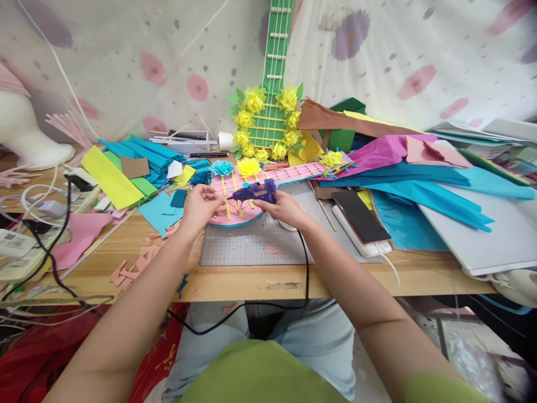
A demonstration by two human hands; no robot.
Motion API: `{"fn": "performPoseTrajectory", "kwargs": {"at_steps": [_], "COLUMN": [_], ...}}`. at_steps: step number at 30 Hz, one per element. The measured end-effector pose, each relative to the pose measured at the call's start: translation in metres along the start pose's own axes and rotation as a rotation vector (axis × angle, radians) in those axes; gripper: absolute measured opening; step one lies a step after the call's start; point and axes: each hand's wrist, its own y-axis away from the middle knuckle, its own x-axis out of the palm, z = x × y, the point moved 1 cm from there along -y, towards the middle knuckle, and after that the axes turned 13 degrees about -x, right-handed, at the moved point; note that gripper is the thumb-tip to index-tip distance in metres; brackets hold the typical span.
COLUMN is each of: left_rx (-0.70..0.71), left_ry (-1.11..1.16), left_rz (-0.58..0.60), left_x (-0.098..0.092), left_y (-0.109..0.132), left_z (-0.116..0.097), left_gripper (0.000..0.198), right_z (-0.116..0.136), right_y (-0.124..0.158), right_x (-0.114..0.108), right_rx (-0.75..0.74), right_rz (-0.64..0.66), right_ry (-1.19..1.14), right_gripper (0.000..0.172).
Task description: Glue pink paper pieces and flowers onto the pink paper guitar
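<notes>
At center frame, a pink craft guitar [287,175] lies on a gray cutting mat [268,249], body below both hands, neck slanting up rightward. The right hand [286,208], nearer that neck, grasps a purple glue gun [260,191]; the left hand [200,206] curls near its nozzle [230,197], its grip unclear from here.

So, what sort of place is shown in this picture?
Probably a handicraft workspace: the right hand holds a glue gun, a gridded mat lies on the wooden table, and cut pink scraps lie nearby.
</notes>
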Motion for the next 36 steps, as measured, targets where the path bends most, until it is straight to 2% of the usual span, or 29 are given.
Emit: {"fn": "performPoseTrajectory", "kwargs": {"at_steps": [9,18,26,36], "left_rx": [-0.008,-0.003,0.004,-0.010], "left_ry": [0.024,-0.036,-0.035,0.011], "left_rz": [0.012,0.000,0.009,0.051], "left_x": [0.000,0.000,0.000,0.001], "left_y": [-0.003,0.002,0.000,0.007], "left_z": [-0.001,-0.003,0.000,-0.008], "left_gripper": [0.032,0.029,0.031,0.030], "right_z": [0.003,0.000,0.004,-0.002], "right_y": [-0.001,-0.003,-0.004,-0.008], "right_x": [-0.001,0.001,0.000,-0.004], "right_rx": [-0.032,-0.033,-0.092,-0.040], "right_rz": [0.019,-0.025,-0.032,-0.050], "right_ry": [0.036,0.077,0.049,0.068], "right_gripper": [0.046,0.041,0.038,0.039]}}
